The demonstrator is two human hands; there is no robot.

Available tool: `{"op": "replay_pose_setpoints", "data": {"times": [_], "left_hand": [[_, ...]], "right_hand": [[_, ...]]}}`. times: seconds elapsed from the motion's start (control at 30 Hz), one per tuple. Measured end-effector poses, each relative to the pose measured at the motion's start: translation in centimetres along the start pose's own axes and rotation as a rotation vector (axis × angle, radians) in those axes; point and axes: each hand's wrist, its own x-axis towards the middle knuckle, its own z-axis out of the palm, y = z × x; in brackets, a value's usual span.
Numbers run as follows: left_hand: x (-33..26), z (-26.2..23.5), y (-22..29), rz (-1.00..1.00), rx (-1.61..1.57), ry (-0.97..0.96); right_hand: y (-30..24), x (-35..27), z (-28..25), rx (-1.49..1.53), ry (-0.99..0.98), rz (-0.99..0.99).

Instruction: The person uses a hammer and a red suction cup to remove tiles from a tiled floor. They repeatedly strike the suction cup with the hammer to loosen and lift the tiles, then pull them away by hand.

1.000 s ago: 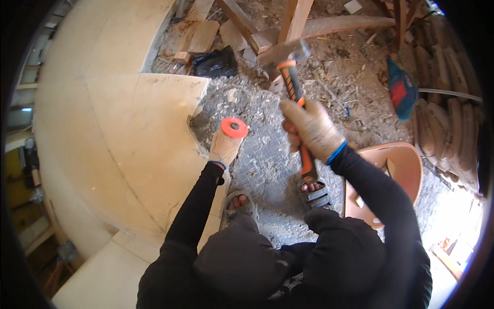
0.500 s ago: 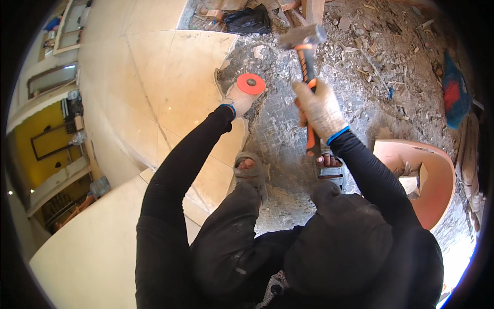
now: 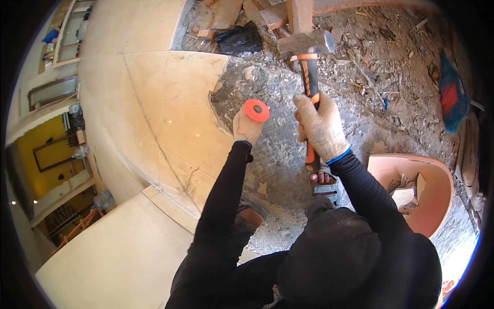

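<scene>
My left hand, in a pale work glove, is closed around a chisel whose round red guard and grey striking end face up. The chisel's blade is hidden under the hand, close to the broken edge of the beige floor tiles. To the right, my gloved right hand grips a club hammer by its black and orange handle. The hammer's steel head is up, beyond the fist and apart from the chisel. Below both hands lies rough grey floor with a fine grid pattern.
Rubble covers the far right. A black plastic bag and wooden beams lie at the back. A curved, broken pink piece is beside my right arm. My sandalled right foot stands below the hammer.
The view has shifted, and my left hand with the chisel sits slightly lower and to the right in it. The hammer is still raised in my right hand. My left foot is now mostly hidden.
</scene>
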Motion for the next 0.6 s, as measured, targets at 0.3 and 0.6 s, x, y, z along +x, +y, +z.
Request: {"op": "replay_pose_setpoints", "data": {"times": [0.3, 0.6], "left_hand": [[0.1, 0.5, 1.0, -0.026, 0.131, 0.057], [0.8, 0.4, 0.4, -0.043, 0.099, 0.123]], "right_hand": [[3.5, -0.6, 0.1, -0.285, -0.282, 0.207], [-0.7, -0.3, -2.0, 0.096, -0.048, 0.090]]}}
